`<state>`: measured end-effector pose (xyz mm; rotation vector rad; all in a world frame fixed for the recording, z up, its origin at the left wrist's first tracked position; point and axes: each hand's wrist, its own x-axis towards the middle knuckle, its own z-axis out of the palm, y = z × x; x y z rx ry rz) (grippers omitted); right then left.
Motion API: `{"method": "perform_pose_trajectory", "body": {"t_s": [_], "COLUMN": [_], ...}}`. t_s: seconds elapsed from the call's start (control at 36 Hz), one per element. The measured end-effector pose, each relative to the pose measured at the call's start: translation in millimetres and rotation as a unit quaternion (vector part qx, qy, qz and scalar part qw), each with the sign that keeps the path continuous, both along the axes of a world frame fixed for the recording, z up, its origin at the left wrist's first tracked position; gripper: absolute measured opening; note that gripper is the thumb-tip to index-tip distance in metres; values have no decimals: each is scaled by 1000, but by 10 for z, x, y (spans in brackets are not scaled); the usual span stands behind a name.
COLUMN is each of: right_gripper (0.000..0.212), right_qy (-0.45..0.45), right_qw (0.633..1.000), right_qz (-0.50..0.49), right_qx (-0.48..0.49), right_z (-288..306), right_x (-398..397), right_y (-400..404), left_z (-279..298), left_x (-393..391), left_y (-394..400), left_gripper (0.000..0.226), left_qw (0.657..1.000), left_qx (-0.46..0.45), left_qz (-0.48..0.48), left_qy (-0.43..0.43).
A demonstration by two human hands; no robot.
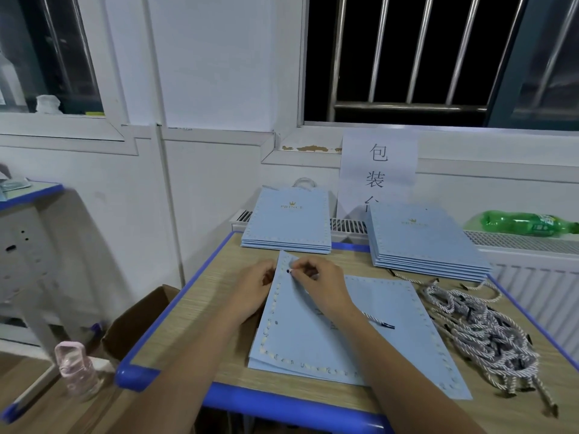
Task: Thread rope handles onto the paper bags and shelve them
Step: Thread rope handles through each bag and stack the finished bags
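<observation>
Desk [200, 296]: wood-grain top, blue rim; bears all work items

Flat stack, far right [423, 239]: pale blue paper bags, no handles visible; judged still to be threaded

Flat stack, far left [286, 219]: same bags, a rope loop showing at the top edge; judged finished, not yet shelved

Rope pile [479, 327]: twisted white cords with dark tips, tangled, right of the work bag

Work bag [391, 333]: lies flat at desk centre, far left corner lifted

Left hand [253, 286]: holds up that lifted corner; grip partly hidden behind the paper

Right hand [316, 277]: pinches one end of a rope [374, 319] at the corner hole; the other end trails across the bag

Step in hand: threading the first rope end; next move calls for steady aim and a pull-through from beneath

Hole [288, 271]: small, dark, at the fingertips
</observation>
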<state>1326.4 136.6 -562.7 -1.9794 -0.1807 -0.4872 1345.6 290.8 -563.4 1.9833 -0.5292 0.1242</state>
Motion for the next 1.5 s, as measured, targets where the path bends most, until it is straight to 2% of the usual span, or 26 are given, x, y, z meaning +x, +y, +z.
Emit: {"method": "perform_pose_trajectory", "body": {"t_s": [0.06, 0.19, 0.25, 0.31, 0.44, 0.58, 0.69, 0.75, 0.86, 1.14, 1.22, 1.36, 1.42, 1.5], "right_gripper": [7, 6, 8, 11, 9, 10, 13, 16, 18, 23, 20, 6, 13, 9], "right_qy": [-4, -1, 2, 6, 12, 6, 16, 26, 46, 67, 72, 173, 212, 273], "right_qw": [1000, 998, 997, 995, 990, 986, 984, 990, 999, 995, 996, 979, 959, 912], "right_qz": [-2, -5, -4, -3, -7, -5, 3, 8, 8, 24, 36, 78, 79, 100], "right_qx": [-10, -55, -76, -95, -140, -169, -179, -141, 12, 72, 26, -80, -168, -290], "right_z": [4, -2, -4, 2, 16, 40, 13, 10, 40, 51, 101, 375, 522, 724], "right_x": [-4, -3, 2, 3, -4, -24, -13, -15, -32, -18, -28, -65, -82, -129], "right_y": [-17, -41, -31, -22, 0, 12, 15, 7, -25, -14, -34, -226, -361, -572], "left_z": [-2, -18, -14, -20, 11, 122, 114, 83, 61, 57, 27, -1, -11, -50], "left_x": [6, 46, 31, 20, 26, 49, -22, -8, -12, -44, -41, 22, 62, 147], "left_y": [13, 26, 7, -16, -31, -51, -5, 15, 6, -26, -29, 20, 50, 87], "left_gripper": [8, 30, 25, 18, 28, 35, 22, 20, 20, 19, 19, 20, 21, 22], "left_qw": [999, 992, 986, 994, 995, 964, 979, 984, 991, 995, 995, 994, 991, 989], "left_qx": [32, 115, 140, 85, -23, -130, -67, -55, -33, -22, -20, -35, -46, -52], "left_qz": [0, 37, 71, 67, 71, 46, -3, -8, -5, 7, 14, 48, 67, 84], "left_qy": [-17, -36, -60, -29, 65, 229, 192, 172, 126, 102, 101, 97, 103, 109]}}
